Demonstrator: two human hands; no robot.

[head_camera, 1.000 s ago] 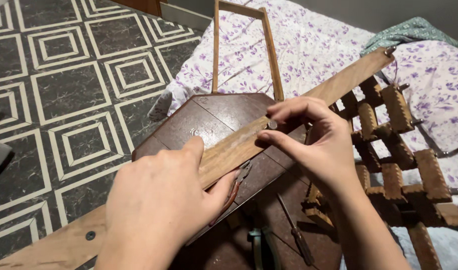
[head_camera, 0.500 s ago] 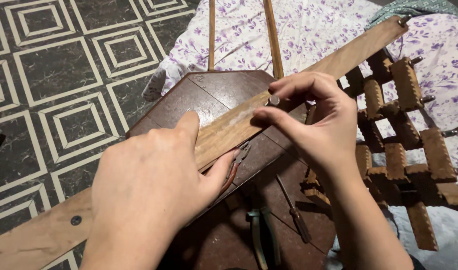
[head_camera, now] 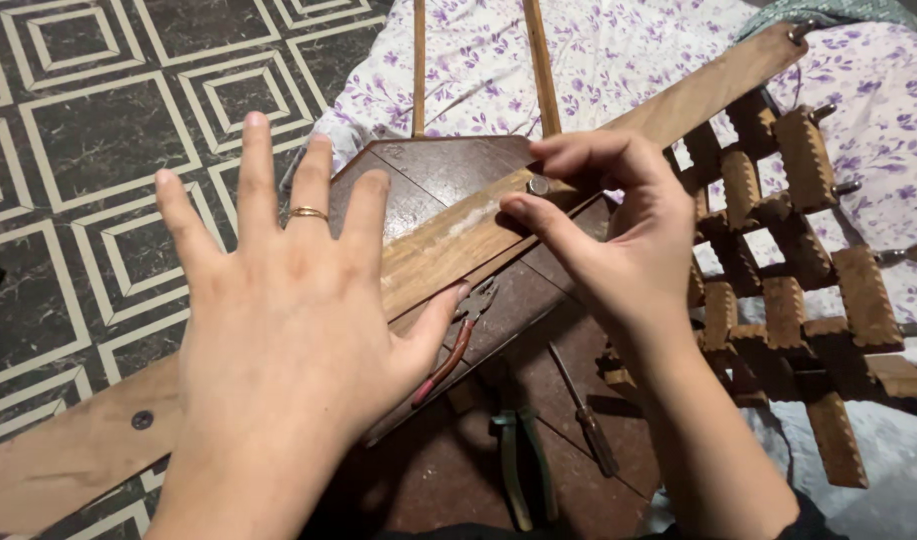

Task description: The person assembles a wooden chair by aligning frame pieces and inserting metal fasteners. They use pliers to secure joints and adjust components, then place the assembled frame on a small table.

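my left hand (head_camera: 289, 310) hovers with fingers spread wide over the long wooden slat (head_camera: 449, 240); my right hand (head_camera: 619, 240) pinches the small metal bolt (head_camera: 539, 185) in it.

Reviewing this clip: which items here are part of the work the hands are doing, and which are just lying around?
In use:
- long wooden slat, under both hands
- metal bolt, pinched by the right hand
- left hand, fingers spread over the slat
- dark wooden panel under the slat

Lying about:
- red-handled pliers
- green-handled pliers
- screwdriver
- wooden lattice rack
- floral sheet
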